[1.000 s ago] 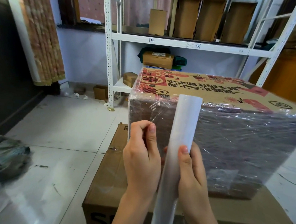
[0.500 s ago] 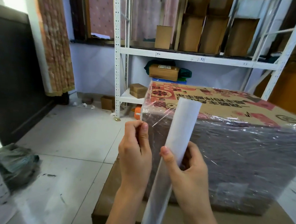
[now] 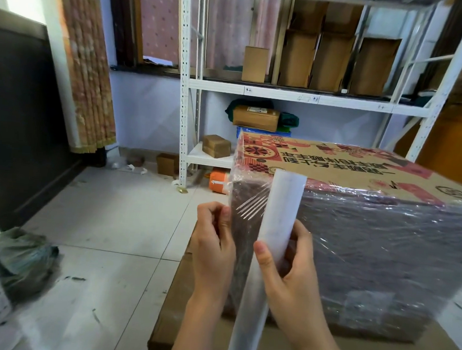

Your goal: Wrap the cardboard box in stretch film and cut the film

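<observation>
Film roll (image 3: 269,248) in right hand (image 3: 294,272)

Left hand (image 3: 214,244): raised in front of the body, fingers curled in, thumb against forefinger in a pinch on the film (image 3: 249,209).
Right hand (image 3: 290,272): raised beside the left, thumb in front of the roll (image 3: 275,224), fingers round behind it.
Forearms: both bare, rising from the lower edge, close together.
Wrists: roughly straight.
</observation>
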